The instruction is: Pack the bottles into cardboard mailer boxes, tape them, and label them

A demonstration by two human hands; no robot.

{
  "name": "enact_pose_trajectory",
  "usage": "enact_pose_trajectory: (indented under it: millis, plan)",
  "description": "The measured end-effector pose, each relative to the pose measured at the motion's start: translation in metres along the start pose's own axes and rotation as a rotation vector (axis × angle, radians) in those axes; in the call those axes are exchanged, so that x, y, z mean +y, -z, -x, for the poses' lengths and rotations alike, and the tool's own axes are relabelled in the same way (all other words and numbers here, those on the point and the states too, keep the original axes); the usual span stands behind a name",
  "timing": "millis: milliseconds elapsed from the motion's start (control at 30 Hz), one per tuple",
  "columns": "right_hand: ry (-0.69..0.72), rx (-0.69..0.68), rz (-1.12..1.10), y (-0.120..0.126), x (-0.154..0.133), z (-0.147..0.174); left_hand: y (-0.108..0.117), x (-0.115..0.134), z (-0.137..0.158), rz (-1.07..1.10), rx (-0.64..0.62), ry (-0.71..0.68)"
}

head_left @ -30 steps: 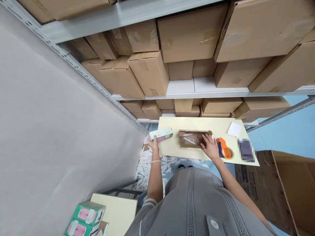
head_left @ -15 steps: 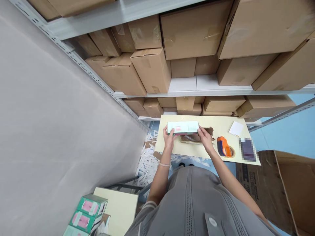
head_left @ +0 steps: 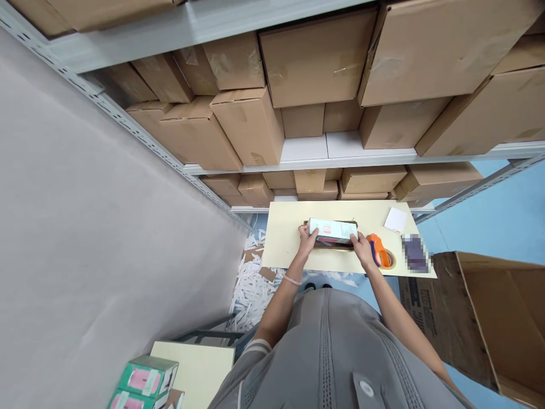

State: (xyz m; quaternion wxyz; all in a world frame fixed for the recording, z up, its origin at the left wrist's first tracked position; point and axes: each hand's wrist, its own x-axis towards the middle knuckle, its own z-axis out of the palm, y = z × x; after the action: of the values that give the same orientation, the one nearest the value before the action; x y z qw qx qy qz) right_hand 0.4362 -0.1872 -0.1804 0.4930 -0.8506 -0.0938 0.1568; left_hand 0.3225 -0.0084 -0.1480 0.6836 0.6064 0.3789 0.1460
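A long white product box [head_left: 334,228] with a green and pink side is held between my two hands. My left hand [head_left: 307,238] grips its left end, and my right hand [head_left: 361,249] grips its right end. Right beneath it lies an open brown cardboard carton [head_left: 340,246], mostly covered by the box and my hands. Whether the box has entered the carton or rests at its opening, I cannot tell. Close to my right hand is an orange tape dispenser [head_left: 377,250] with a roll of tape.
The cream table [head_left: 281,244] also carries a white pad [head_left: 395,220] and a blurred dark item [head_left: 416,253]. Shelves of cardboard boxes [head_left: 315,68] rise behind. At right stands a large open carton [head_left: 451,318]. Green-and-pink boxes [head_left: 145,379] sit lower left; paper strips [head_left: 253,289] litter the floor.
Both hands have moved the white box to the right and lower, over the brown carton, which it now largely covers. The whole view has shifted slightly.
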Motion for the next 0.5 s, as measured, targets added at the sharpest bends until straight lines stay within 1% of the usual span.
enact_pose_trajectory:
  millis: [100, 200, 300, 400, 500]
  plan:
    - [-0.011, -0.025, 0.118, -0.003, 0.006, -0.004, 0.007, -0.007, -0.009, -0.177, -0.033, 0.051]
    - [-0.018, -0.03, 0.232, -0.005, 0.008, -0.006, 0.01, -0.016, -0.009, -0.33, -0.071, 0.042]
    - [-0.026, -0.032, 0.32, -0.005, 0.008, -0.006, 0.011, -0.023, -0.009, -0.475, -0.059, 0.054]
    - [-0.017, -0.032, 0.394, -0.007, 0.004, -0.005, 0.011, -0.026, -0.01, -0.52, -0.043, 0.058]
    - [-0.01, 0.012, 0.468, -0.012, 0.001, -0.004, 0.011, -0.027, -0.011, -0.522, -0.031, 0.029]
